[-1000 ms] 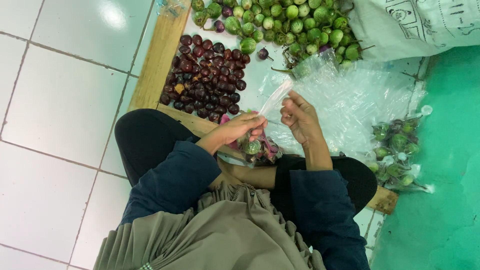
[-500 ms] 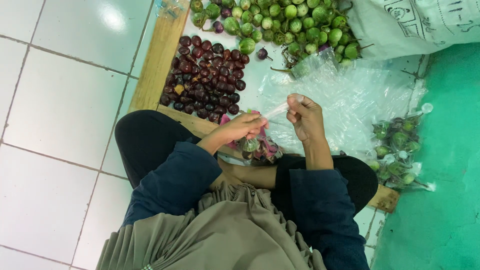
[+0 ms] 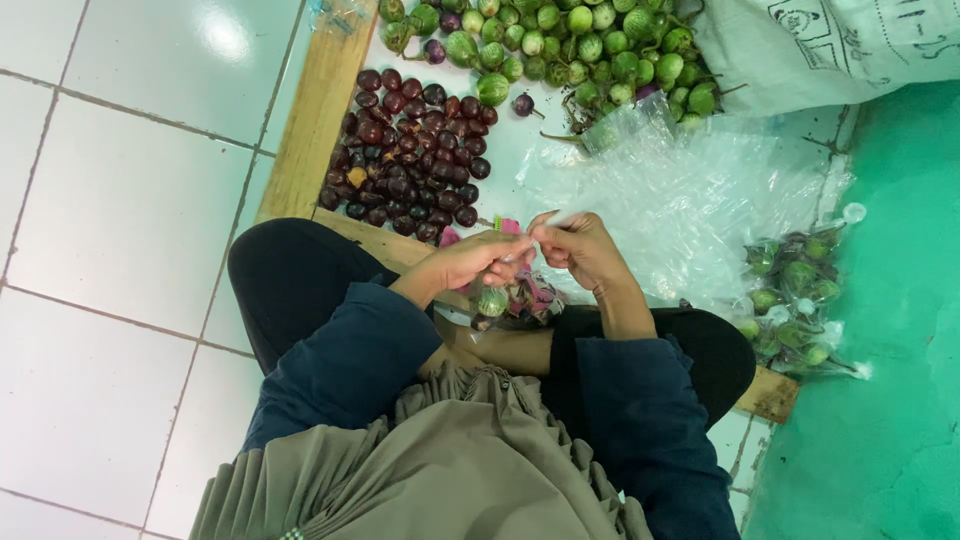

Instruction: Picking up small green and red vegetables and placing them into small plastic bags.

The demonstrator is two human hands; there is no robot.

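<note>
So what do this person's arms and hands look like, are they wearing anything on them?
Both arms are covered to the wrist by long dark navy-blue fabric sleeves, loose and slightly creased. The left hand and right hand are bare: no gloves show, and no rings or watch can be made out.

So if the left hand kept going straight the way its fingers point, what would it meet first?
The left hand points at the right hand; their fingertips nearly meet over the small filled bag, so it would likely meet the right hand first.

green fruit pile (image 3: 560,45) and white sack (image 3: 830,45) run past the top edge.
</note>
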